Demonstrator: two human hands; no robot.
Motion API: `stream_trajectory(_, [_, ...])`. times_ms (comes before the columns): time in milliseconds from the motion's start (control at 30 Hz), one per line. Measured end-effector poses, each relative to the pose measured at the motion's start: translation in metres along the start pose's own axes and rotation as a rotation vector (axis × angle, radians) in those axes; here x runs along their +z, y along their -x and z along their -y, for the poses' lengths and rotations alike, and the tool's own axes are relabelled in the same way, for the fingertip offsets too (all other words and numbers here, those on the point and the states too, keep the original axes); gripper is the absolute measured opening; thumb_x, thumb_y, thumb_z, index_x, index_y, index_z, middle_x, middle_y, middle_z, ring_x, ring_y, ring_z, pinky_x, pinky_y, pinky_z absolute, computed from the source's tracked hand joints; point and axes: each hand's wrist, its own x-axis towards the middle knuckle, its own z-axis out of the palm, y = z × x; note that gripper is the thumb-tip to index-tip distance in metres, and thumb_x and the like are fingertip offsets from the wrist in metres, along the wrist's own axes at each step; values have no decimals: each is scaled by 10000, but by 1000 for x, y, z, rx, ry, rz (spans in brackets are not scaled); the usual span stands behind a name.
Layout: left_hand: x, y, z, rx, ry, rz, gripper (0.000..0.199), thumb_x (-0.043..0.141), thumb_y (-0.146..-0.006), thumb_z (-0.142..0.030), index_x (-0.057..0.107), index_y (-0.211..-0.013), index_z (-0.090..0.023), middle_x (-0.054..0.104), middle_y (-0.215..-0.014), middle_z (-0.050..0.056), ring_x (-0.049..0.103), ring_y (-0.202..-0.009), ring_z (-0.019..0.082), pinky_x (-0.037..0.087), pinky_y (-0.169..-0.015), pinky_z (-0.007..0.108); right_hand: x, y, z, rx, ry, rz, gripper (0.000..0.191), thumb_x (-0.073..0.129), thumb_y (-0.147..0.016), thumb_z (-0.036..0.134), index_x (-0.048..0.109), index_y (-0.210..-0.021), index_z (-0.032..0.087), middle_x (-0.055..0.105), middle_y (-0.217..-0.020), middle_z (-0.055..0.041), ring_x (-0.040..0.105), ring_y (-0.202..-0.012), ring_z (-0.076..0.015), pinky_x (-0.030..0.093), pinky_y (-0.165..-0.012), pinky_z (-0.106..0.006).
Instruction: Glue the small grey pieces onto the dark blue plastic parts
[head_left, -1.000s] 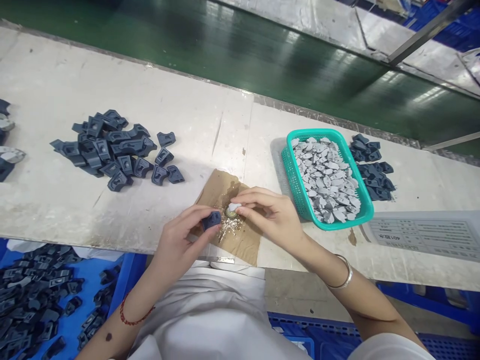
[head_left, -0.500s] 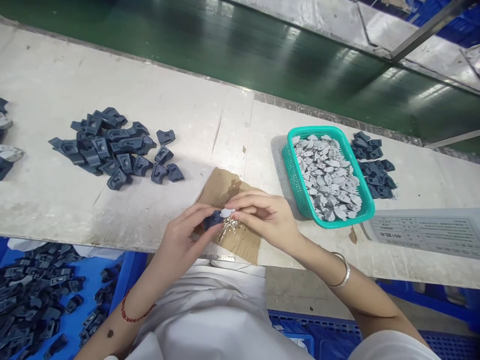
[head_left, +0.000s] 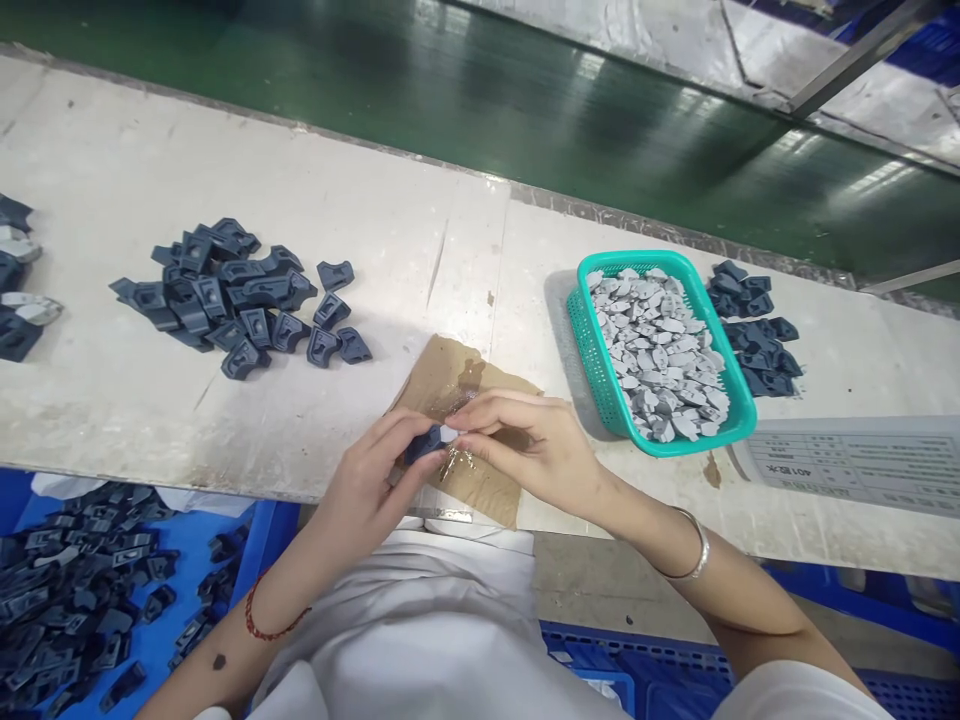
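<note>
Between the fingers and thumb of my left hand [head_left: 386,465] is a dark blue-grey plastic part [head_left: 424,441]. My right hand [head_left: 525,440] pinches a small light grey piece [head_left: 448,434] against the right end of that part; its fingertips cover some of the piece. Both hands are just above a brown cardboard sheet [head_left: 480,490], which bears a shiny wet patch and a dark stain. To the right of my right hand, a green plastic basket [head_left: 592,350] holds many more light grey pieces [head_left: 660,340].
Dark parts [head_left: 217,295] lie heaped on the white table [head_left: 405,230] at left, with smaller groups [head_left: 757,340] behind the basket. A blue bin [head_left: 262,540] of dark parts stands at lower left. A labelled white container [head_left: 847,465] lies at right; a green conveyor belt [head_left: 480,90] runs beyond.
The light grey piece has shifted slightly left and down, closer against the dark part, and shows less between my fingers. The whole view has shifted slightly.
</note>
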Motion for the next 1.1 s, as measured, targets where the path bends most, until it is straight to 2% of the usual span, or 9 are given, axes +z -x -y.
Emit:
stream_trajectory(200, [0,-1,-1,54,-84,28,128,525,-1001,-163,556,-1116,-210,617,-974,39,612,-901,160,497,-754,253,-10,-2,7,97,55,104,69,678,-946,234,701,-983,181,755,-913,-42,709,-763,-135,591,-711,-253])
stream_trajectory(367, [4,1,3,117,-117,-10,166,532,-987,-134,544,-1134,-209,622,-988,49,611,-899,169,498,-742,262,-10,-2,4,57,103,153,75,642,-969,210,697,-947,164,738,-863,-43,696,-777,-149,555,-681,-250])
stream_trajectory(533, [3,-1,1,54,-76,-3,120,517,-989,-153,565,-1080,-214,624,-961,43,605,-876,173,491,-751,274,-9,-5,7,37,125,145,81,639,-978,232,695,-972,174,735,-868,-37,681,-771,-146,553,-696,-257])
stream_trajectory(633, [-1,-2,-4,20,12,16,139,466,-1003,-181,570,-1082,-227,615,-1000,54,598,-930,189,486,-798,295,-23,-8,13,-62,112,147,97,640,-979,258,703,-1009,190,733,-922,-44,669,-776,-149,558,-697,-272])
stream_trajectory(700, [-10,-1,-6,14,58,-23,126,463,-992,-218,572,-1052,-233,590,-965,46,577,-891,195,472,-775,305,-43,-8,16,-103,193,47,103,607,-989,249,705,-987,216,730,-941,-45,670,-815,-168,557,-710,-297])
stream_trajectory(800, [-34,4,-4,-7,19,-235,44,580,-922,-273,577,-900,-234,552,-847,11,533,-786,189,421,-693,308,-81,-3,12,13,504,-226,146,557,-976,246,689,-915,234,721,-906,-55,664,-813,-207,528,-671,-333])
stream_trajectory(833, [-46,6,-1,-51,-25,-335,89,617,-897,-276,574,-835,-229,540,-798,-2,511,-739,179,394,-659,305,-92,-1,8,92,614,-260,142,555,-959,252,687,-912,226,720,-904,-64,664,-801,-220,517,-658,-342])
stream_trajectory(967, [-102,13,23,-376,-367,-700,137,677,-814,-285,614,-727,-200,541,-676,-26,456,-637,151,326,-598,287,-120,8,-14,356,838,-127,157,543,-885,216,692,-921,183,742,-885,-83,682,-746,-250,500,-644,-361])
stream_trajectory(1100, [-162,16,63,-446,-637,-826,208,739,-749,-310,574,-736,-185,504,-753,-13,508,-833,209,411,-840,358,-119,10,-23,394,903,-28,178,533,-865,175,689,-950,185,750,-902,-106,698,-784,-279,496,-657,-365])
